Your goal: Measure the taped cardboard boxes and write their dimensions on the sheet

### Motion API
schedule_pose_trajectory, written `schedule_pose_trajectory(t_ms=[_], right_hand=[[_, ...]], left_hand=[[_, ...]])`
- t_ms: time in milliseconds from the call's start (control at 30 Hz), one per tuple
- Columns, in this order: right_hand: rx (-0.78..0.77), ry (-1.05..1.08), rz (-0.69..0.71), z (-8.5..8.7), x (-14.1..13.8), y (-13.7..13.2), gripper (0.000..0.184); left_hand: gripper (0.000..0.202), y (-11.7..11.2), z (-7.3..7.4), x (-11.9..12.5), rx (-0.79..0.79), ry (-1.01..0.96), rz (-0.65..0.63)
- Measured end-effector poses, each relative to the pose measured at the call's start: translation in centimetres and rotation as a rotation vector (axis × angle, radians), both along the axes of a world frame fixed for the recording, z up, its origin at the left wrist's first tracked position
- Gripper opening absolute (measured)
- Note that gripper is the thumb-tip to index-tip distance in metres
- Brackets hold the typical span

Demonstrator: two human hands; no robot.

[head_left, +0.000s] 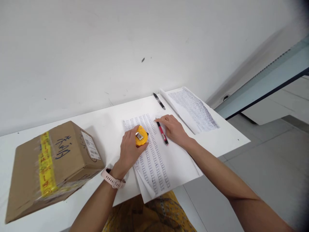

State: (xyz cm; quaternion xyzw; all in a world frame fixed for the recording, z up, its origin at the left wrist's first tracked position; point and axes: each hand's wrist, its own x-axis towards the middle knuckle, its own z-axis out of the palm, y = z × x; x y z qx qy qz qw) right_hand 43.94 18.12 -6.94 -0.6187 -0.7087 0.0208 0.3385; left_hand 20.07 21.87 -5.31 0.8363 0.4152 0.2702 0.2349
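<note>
A: How does the red pen point(162, 131) lie?

B: Seen from where I stand, its long axis runs obliquely over the marked sheet point(166, 164), far end toward the wall point(96, 48) and slightly left, near end toward the person.

A: And the yellow tape measure point(142, 136)?

B: On the same sheet, left of the pen, metal clip facing up. The rounded case gives no clear long axis; a small dark part shows at its right edge.

A: The pose of the hands?

B: The left hand point(129, 146) holds the tape measure, fingers along its left side, thumb at the near side. The right hand point(175, 131) rests back upward, index finger extended to the pen's far end, other fingers curled. Whether it grips the pen, I cannot tell.

A: What is obscured?

B: The case's left side, beneath the fingers. The right thumb is hard to make out, and the sheet's rows are too small to read.
</note>
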Motion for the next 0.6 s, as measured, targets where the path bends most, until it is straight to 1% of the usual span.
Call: schedule_pose_trajectory(t_ms=[33,100,167,200,233,267,333,367,433,500,600], right_hand=[[0.022,0.008,-0.003,-0.2,0.0,0.2,0.049],[0.101,0.061,-0.046,-0.2,-0.2,0.3,0.044],[0.192,0.16,-0.107,0.7,-0.8,-0.1,0.035],[0.207,0.234,-0.109,1.4,-1.3,-0.5,0.034],[0.185,0.318,-0.075,2.3,-1.9,-1.0,0.035],[0.118,0.409,0.002,3.2,-2.7,-1.7,0.037],[-0.13,0.549,0.249,5.3,-4.4,-3.1,0.042],[-0.243,0.572,0.353,6.4,-5.4,-3.8,0.044],[-0.387,0.541,0.508,8.3,-7.4,-4.9,0.041],[-0.441,0.469,0.616,10.0,-9.5,-5.5,0.033],[-0.469,0.384,0.747,11.9,-12.6,-5.6,0.023]], left_hand=[[0.064,0.0,0.1,0.0,-0.004,-0.024,0.01],[0.07,-0.5,0.6,0.1,-0.019,-0.109,0.01],[0.079,-1.6,1.6,0.0,-0.051,-0.234,-0.008],[0.082,-2.6,2.3,-0.1,-0.082,-0.303,-0.02],[0.084,-3.7,2.9,-0.3,-0.119,-0.373,-0.03],[0.085,-4.9,3.6,-0.6,-0.164,-0.439,-0.034],[0.089,-7.7,4.6,-1.5,-0.239,-0.536,-0.039],[0.091,-9.2,5.0,-2.0,-0.265,-0.571,-0.028],[0.093,-11.8,5.4,-3.3,-0.297,-0.643,0.029],[0.092,-14.1,5.4,-4.8,-0.339,-0.724,0.11],[0.094,-16.9,5.2,-7.1,-0.415,-0.82,0.239]])
